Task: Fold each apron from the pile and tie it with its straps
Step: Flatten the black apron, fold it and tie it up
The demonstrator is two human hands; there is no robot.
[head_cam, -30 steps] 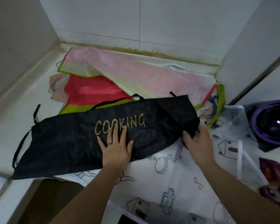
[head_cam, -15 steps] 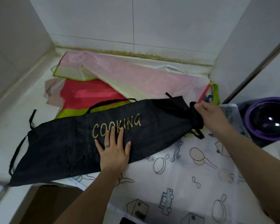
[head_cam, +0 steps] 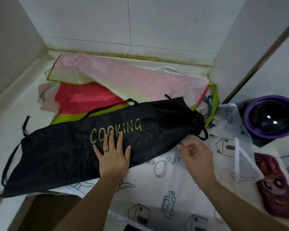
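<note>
A black apron (head_cam: 60, 152) printed "COOKING" lies folded into a long band across the counter, its black straps (head_cam: 8, 162) trailing off the left end. My left hand (head_cam: 113, 154) presses flat on its middle, fingers straight. My right hand (head_cam: 197, 155) hovers blurred just below the apron's bunched right end (head_cam: 196, 120), fingers loosely curled and holding nothing. Under the black apron lies a white apron (head_cam: 165, 185) with line drawings of houses and pans. Behind it is the pile: a pink apron (head_cam: 127, 77) over a red one with lime trim (head_cam: 83, 100).
A purple bowl (head_cam: 272, 117) sits at the right by the wall. A dark red cartoon-print item (head_cam: 277, 185) lies at the right edge. Tiled walls close the counter at the back, left and right. The counter's front edge (head_cam: 12, 207) drops off at lower left.
My right hand let go of the apron's bunched right end and dropped down toward me, off the fabric. My left hand stayed pressed on the middle.
</note>
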